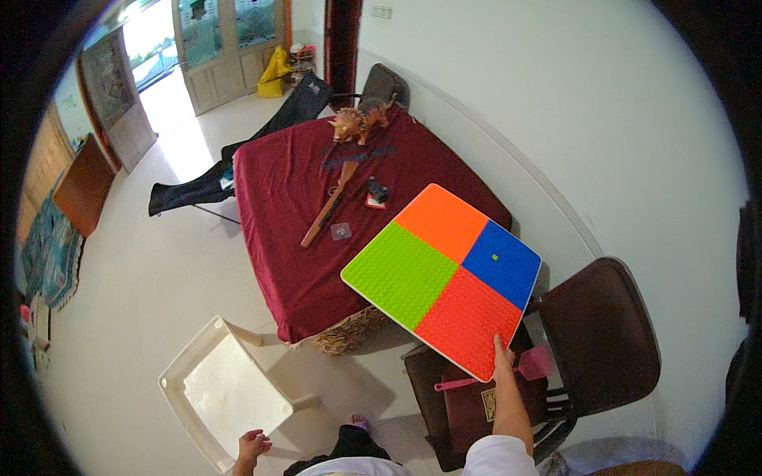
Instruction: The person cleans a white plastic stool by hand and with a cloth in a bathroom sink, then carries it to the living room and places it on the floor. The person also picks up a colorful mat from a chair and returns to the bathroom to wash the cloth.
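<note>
My right hand grips the near corner of a square building-block board, thumb on top. White-edged, the board has studded quarters in orange, blue, lime green and red, and is held tilted above the near right part of a cloth-covered table. One small lime-green brick sits on the blue quarter. My left hand holds nothing, its fingers loosely curled and apart, at the near edge of a low white plastic table with a raised rim and a recessed top. I cannot tell whether that hand touches the rim.
The dark red tablecloth bears a toy rifle, a toy triceratops and a small dark object. A brown chair stands right, a pink fly swatter on its seat. Black trousers stretch out beyond the table.
</note>
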### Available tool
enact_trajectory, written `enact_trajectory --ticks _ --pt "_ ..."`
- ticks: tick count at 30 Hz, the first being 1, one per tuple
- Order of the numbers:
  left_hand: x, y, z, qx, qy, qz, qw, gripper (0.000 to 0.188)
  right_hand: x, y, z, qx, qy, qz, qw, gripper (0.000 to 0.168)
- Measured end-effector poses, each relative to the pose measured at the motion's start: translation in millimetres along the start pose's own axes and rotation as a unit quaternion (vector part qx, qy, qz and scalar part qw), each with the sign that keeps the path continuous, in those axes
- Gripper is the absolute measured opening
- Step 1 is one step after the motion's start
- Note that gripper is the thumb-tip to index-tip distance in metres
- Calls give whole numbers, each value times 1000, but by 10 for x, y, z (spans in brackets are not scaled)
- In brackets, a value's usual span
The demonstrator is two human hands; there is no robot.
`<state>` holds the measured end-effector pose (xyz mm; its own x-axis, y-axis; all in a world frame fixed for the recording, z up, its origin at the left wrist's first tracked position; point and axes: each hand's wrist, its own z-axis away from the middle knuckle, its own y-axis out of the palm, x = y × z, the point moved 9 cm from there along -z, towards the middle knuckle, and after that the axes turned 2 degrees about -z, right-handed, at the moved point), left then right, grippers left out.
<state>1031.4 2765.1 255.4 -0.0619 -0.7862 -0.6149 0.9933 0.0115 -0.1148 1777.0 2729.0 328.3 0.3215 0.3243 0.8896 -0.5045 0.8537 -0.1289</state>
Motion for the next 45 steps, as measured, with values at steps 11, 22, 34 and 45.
enact_trajectory --ticks 11,22,34,45 --pt "-796 848 171 169 51 44 983 35 479 285 657 44 -22 -106 993 50" --pt "-2018 3058 940 458 25 315 831 59 503 324 1978 111 -45 -164 979 49" --pt "-1804 1501 1364 587 33 513 626 101 174 305 3299 130 -121 -93 980 51" --pt "-608 -1962 530 213 246 486 811 56 -74 2189 4367 398 -139 42 906 46"
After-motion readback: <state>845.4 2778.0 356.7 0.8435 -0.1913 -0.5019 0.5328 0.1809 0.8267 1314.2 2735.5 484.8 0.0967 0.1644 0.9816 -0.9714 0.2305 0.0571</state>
